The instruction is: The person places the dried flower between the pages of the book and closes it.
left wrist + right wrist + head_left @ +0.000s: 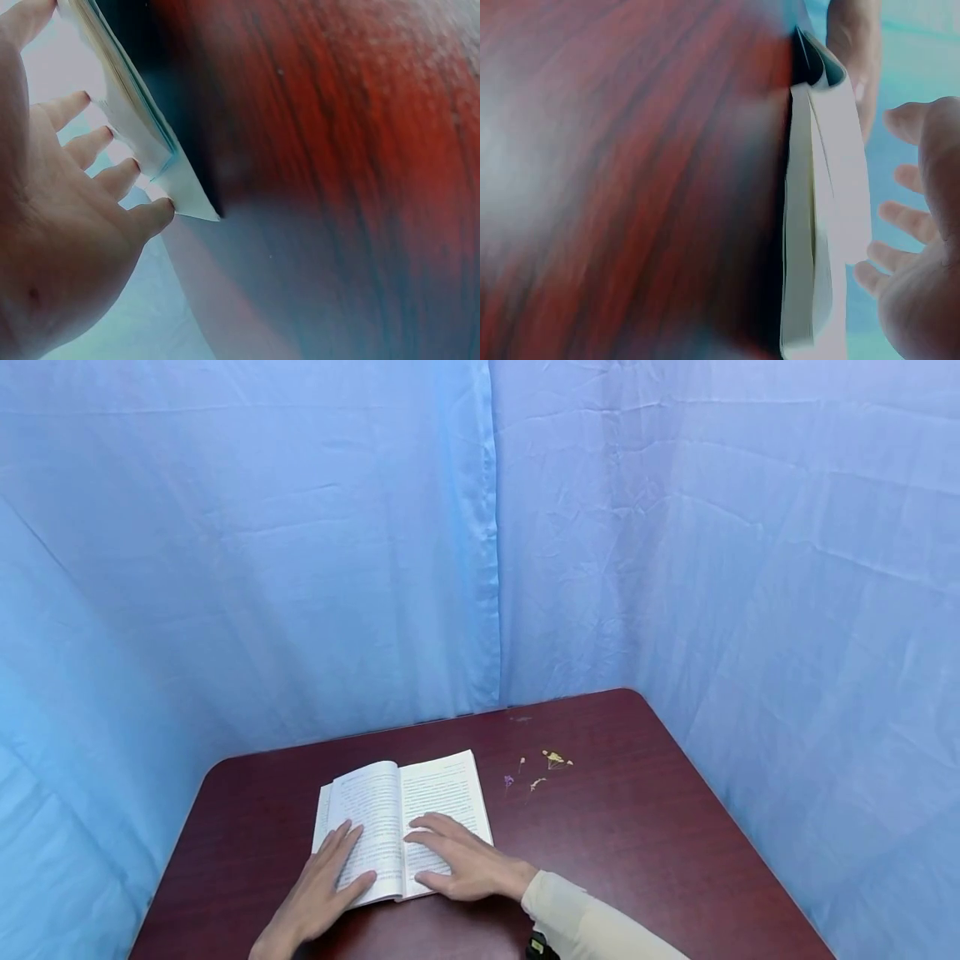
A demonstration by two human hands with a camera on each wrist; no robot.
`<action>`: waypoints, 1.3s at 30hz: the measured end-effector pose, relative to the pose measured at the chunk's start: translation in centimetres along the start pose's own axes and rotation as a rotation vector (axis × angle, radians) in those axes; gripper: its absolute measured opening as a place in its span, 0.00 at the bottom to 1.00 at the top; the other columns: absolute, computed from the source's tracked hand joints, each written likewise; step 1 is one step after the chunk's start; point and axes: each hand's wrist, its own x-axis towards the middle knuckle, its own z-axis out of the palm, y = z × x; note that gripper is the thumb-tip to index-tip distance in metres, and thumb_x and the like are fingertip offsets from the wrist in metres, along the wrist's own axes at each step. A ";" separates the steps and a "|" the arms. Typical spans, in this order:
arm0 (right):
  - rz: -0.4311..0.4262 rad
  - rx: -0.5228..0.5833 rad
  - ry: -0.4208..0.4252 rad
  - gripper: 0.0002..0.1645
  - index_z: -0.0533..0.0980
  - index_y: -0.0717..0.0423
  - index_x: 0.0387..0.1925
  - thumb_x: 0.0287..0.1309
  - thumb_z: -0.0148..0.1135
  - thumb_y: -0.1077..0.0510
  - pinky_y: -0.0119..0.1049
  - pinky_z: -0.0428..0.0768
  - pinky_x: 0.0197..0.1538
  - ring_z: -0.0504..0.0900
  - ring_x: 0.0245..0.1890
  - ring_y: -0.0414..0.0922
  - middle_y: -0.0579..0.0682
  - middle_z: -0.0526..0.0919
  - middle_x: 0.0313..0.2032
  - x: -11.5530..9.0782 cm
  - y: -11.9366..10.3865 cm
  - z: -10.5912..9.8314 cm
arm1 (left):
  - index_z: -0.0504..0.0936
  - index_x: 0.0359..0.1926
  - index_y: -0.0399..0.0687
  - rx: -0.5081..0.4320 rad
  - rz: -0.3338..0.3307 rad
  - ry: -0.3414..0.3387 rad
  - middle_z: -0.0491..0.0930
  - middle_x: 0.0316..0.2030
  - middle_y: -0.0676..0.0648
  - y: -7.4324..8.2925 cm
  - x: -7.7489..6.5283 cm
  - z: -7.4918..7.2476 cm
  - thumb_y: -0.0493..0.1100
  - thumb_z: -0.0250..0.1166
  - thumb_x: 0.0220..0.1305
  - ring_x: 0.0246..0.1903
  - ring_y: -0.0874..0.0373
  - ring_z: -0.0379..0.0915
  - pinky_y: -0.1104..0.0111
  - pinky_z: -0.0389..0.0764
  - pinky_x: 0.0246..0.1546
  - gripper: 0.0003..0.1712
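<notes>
Now the book (pixel 386 814) lies spread on the desk (pixel 637 860), left of some small, dried-looking sprigs (pixel 553 757). Relaxed, the left grip (pixel 322 885) lies against the left page (pixel 367 793), fingers extended, clutching nothing; the right grip (pixel 465 864), unclenched too, is over the right page (pixel 446 785), contact unclear. Thin, floppy leaves like these probably feel light and crease easily, so pinch one at its outer edge and press flat beside the spine.

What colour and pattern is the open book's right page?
The right page is white with lines of small dark print, clearest in the head view.
</notes>
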 end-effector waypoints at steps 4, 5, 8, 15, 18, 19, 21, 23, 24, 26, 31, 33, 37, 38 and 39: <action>0.058 0.012 0.036 0.33 0.71 0.47 0.71 0.68 0.63 0.43 0.51 0.68 0.77 0.67 0.76 0.53 0.51 0.71 0.73 -1.1 1.3 -1.1 | 0.63 0.80 0.52 0.007 -0.011 -0.004 0.58 0.81 0.41 0.1 -0.1 0.0 0.67 0.61 0.71 0.79 0.33 0.53 0.28 0.60 0.69 0.45; 0.076 0.018 0.045 0.33 0.71 0.47 0.71 0.68 0.64 0.43 0.52 0.68 0.77 0.67 0.76 0.55 0.51 0.72 0.73 -1.5 1.7 -1.3 | 0.62 0.80 0.52 0.009 -0.014 -0.006 0.58 0.81 0.41 0.1 -0.2 0.0 0.67 0.61 0.71 0.79 0.33 0.53 0.28 0.60 0.69 0.45; 0.124 0.030 0.085 0.34 0.72 0.49 0.70 0.67 0.66 0.45 0.55 0.68 0.77 0.67 0.76 0.58 0.53 0.72 0.72 -2.6 3.0 -2.0 | 0.62 0.80 0.52 0.008 -0.016 -0.007 0.58 0.81 0.41 0.2 -0.3 -0.1 0.66 0.61 0.71 0.79 0.34 0.53 0.28 0.59 0.69 0.45; 0.238 0.025 0.179 0.35 0.74 0.54 0.68 0.64 0.70 0.45 0.59 0.68 0.76 0.68 0.74 0.61 0.55 0.74 0.70 -5.4 6.5 -3.3 | 0.63 0.80 0.51 0.016 0.001 0.010 0.59 0.80 0.40 0.2 -0.4 -0.1 0.65 0.61 0.71 0.78 0.33 0.55 0.26 0.60 0.67 0.44; 0.308 0.034 0.193 0.35 0.75 0.54 0.68 0.64 0.69 0.43 0.60 0.67 0.76 0.68 0.75 0.60 0.55 0.74 0.70 -6.5 7.8 -4.0 | 0.62 0.80 0.51 0.013 -0.006 0.005 0.59 0.80 0.40 0.2 -0.4 0.0 0.66 0.61 0.71 0.79 0.33 0.54 0.26 0.60 0.68 0.45; 0.334 0.028 0.197 0.35 0.75 0.53 0.68 0.65 0.69 0.42 0.59 0.68 0.76 0.69 0.74 0.59 0.54 0.74 0.70 -6.9 8.3 -4.2 | 0.62 0.80 0.51 0.012 -0.009 0.003 0.58 0.80 0.40 0.2 -0.4 0.0 0.66 0.61 0.71 0.79 0.33 0.54 0.26 0.60 0.68 0.45; 0.374 0.019 0.212 0.35 0.75 0.53 0.67 0.64 0.68 0.41 0.58 0.70 0.74 0.70 0.73 0.57 0.55 0.75 0.69 -7.6 9.1 -4.6 | 0.62 0.80 0.51 0.014 -0.010 0.003 0.59 0.80 0.40 0.2 -0.4 0.0 0.66 0.61 0.71 0.79 0.33 0.54 0.26 0.60 0.67 0.45; 0.406 0.002 0.231 0.35 0.77 0.54 0.66 0.64 0.69 0.40 0.58 0.71 0.72 0.72 0.71 0.56 0.56 0.77 0.67 -8.1 9.9 -4.9 | 0.62 0.80 0.51 0.011 -0.012 0.002 0.59 0.80 0.41 0.3 -0.4 -0.1 0.66 0.61 0.71 0.79 0.33 0.54 0.26 0.60 0.67 0.45; 0.423 -0.008 0.244 0.35 0.77 0.55 0.65 0.63 0.69 0.40 0.58 0.72 0.71 0.73 0.70 0.56 0.55 0.78 0.66 -8.4 10.2 -5.1 | 0.62 0.80 0.50 0.008 -0.012 0.003 0.59 0.80 0.41 0.3 -0.4 -0.1 0.66 0.61 0.71 0.78 0.32 0.54 0.26 0.60 0.67 0.45; 0.455 -0.033 0.271 0.35 0.79 0.55 0.62 0.62 0.71 0.39 0.58 0.73 0.69 0.74 0.68 0.56 0.55 0.80 0.63 -8.8 10.9 -5.3 | 0.62 0.80 0.50 0.006 -0.009 0.006 0.59 0.80 0.41 0.4 -0.4 -0.1 0.65 0.62 0.71 0.78 0.32 0.54 0.26 0.60 0.67 0.45; 0.521 -0.091 0.318 0.31 0.82 0.54 0.54 0.59 0.73 0.38 0.55 0.78 0.61 0.78 0.60 0.56 0.54 0.82 0.56 -9.4 12.2 -5.4 | 0.62 0.80 0.51 0.009 -0.011 0.008 0.59 0.80 0.41 0.5 -0.5 -0.2 0.65 0.61 0.71 0.78 0.32 0.55 0.26 0.60 0.67 0.45; 0.534 -0.097 0.332 0.28 0.83 0.53 0.50 0.58 0.74 0.39 0.54 0.78 0.58 0.78 0.57 0.55 0.54 0.83 0.53 -9.4 12.6 -5.3 | 0.62 0.80 0.52 0.010 -0.014 0.008 0.59 0.80 0.41 0.5 -0.4 -0.1 0.66 0.61 0.71 0.78 0.32 0.54 0.26 0.60 0.67 0.45; 0.582 -0.083 0.330 0.25 0.84 0.51 0.47 0.57 0.75 0.39 0.53 0.76 0.57 0.78 0.53 0.55 0.51 0.83 0.49 -9.4 13.2 -5.1 | 0.61 0.80 0.53 0.003 -0.016 0.004 0.58 0.80 0.41 0.3 -0.3 0.0 0.66 0.61 0.71 0.79 0.32 0.54 0.25 0.59 0.67 0.45; 0.599 -0.081 0.322 0.25 0.85 0.50 0.47 0.57 0.75 0.38 0.54 0.76 0.58 0.78 0.53 0.55 0.51 0.83 0.49 -9.3 13.3 -5.1 | 0.61 0.80 0.53 0.000 -0.018 0.001 0.58 0.81 0.41 0.3 -0.3 0.1 0.66 0.61 0.71 0.79 0.33 0.53 0.25 0.59 0.68 0.45; 0.616 -0.086 0.313 0.25 0.85 0.50 0.47 0.57 0.74 0.38 0.53 0.75 0.59 0.78 0.53 0.55 0.50 0.83 0.49 -9.2 13.5 -5.0 | 0.61 0.80 0.53 -0.003 -0.021 -0.001 0.58 0.81 0.41 0.3 -0.3 0.1 0.66 0.61 0.71 0.79 0.33 0.53 0.26 0.58 0.68 0.45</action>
